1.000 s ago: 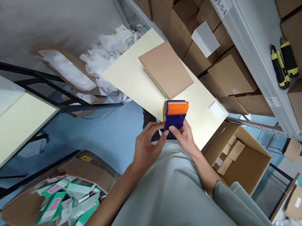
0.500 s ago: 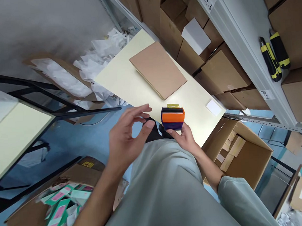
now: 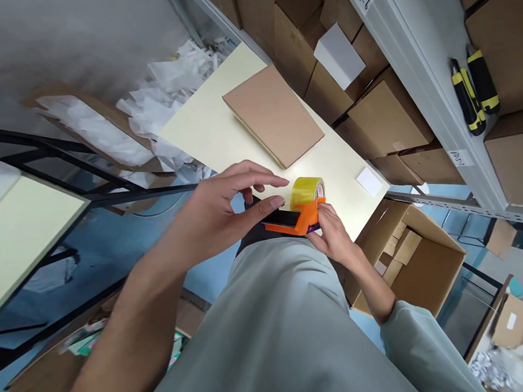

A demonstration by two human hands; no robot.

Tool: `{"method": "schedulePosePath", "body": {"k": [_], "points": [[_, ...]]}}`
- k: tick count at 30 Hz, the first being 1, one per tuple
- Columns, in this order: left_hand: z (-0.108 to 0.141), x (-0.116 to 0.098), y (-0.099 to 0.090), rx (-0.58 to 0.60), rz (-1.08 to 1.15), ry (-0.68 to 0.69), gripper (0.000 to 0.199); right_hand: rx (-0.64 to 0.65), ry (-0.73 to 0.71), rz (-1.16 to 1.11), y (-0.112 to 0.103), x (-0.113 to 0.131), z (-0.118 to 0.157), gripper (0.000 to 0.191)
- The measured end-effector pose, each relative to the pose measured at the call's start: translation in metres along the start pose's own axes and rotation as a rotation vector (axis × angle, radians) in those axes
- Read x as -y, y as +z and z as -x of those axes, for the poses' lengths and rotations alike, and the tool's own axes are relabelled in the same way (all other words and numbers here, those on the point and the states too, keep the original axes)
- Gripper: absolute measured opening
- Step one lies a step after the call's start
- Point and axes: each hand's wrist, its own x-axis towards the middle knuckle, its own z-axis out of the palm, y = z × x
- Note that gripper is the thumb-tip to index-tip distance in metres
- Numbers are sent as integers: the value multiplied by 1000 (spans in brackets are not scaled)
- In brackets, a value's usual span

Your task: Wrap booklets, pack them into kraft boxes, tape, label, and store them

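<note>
My right hand (image 3: 335, 233) grips an orange tape dispenser (image 3: 308, 218) near the table's front edge, close to my body. A roll of yellow tape (image 3: 304, 192) is mounted on it, and its black front part points left. Fingers apart, my left hand (image 3: 236, 203) hovers just left of the dispenser and holds nothing. Beyond both hands a flat brown cardboard box (image 3: 275, 114) lies on the cream table (image 3: 197, 123).
A small white card (image 3: 369, 182) lies at the table's right corner. Shelves with brown cartons (image 3: 388, 118) run along the far side, with box cutters (image 3: 467, 97) on one shelf. An open carton (image 3: 425, 270) stands at right; crumpled white paper (image 3: 166, 96) is heaped at left.
My right hand has turned the tape dispenser, so the yellow roll now shows and the black front points left. My left hand has moved right and nearer to it.
</note>
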Motion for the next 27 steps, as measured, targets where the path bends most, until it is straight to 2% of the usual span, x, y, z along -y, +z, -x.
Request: {"method": "schedulePosePath", "body": {"k": [5, 8, 12, 17, 24, 25, 27], "points": [[3, 3, -7, 65, -14, 18, 24, 51, -4, 45, -2, 0, -3, 24], [7, 2, -9, 49, -37, 47, 20, 62, -18, 71, -4, 0, -6, 23], [13, 2, -8, -43, -68, 142, 19, 79, -27, 130, -6, 0, -10, 20], [24, 4, -2, -181, -197, 280, 7, 62, -79, 181, -10, 0, -13, 20], [49, -17, 5, -390, -362, 494, 30, 5, -116, 255, -27, 7, -9, 19], [54, -21, 6, -407, -346, 490, 32, -18, -140, 277, -30, 9, -8, 19], [61, -25, 8, -412, -205, 339, 38, -57, -190, 325, -33, 15, -7, 20]]}}
